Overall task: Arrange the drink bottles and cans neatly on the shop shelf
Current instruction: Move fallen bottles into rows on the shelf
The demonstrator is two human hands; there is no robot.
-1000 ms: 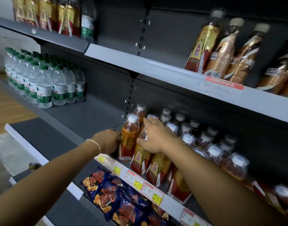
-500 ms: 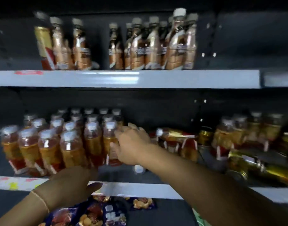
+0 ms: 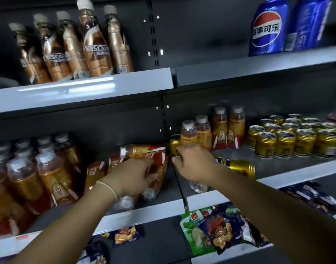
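The middle shelf (image 3: 136,214) looks about half tidy. Tea bottles (image 3: 30,180) stand in rows at left and gold cans (image 3: 296,138) at right. Toppled bottles (image 3: 144,152) lie mid-shelf, with a fallen can (image 3: 239,165) to their right. The left grip (image 3: 132,178) curls over one toppled bottle, and the right grip (image 3: 193,162) pinches an upright can (image 3: 175,144). The shelving is grey metal in a dim shop, with snack packets (image 3: 220,229) below.
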